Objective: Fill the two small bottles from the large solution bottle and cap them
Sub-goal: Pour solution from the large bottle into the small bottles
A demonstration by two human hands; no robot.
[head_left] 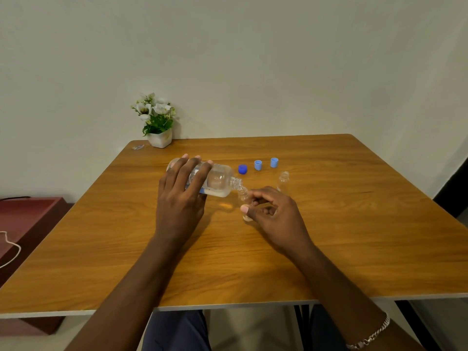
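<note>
Clear-plastic large solution bottle (217, 182), middle of the table (354, 236): gripped by left hand (179, 198), tipped near flat, neck at the mouth of first small bottle (244, 198) — pinched upright by right hand (273, 211), fill level unclear. Second small bottle (283, 179) nearby, seemingly empty. Light-blue caps (258, 165) (274, 162), dark-blue cap (242, 169) toward far edge — capping pending.

A home room: wooden table (329, 224), potted flowers (157, 120) against plain wall (253, 59).
</note>
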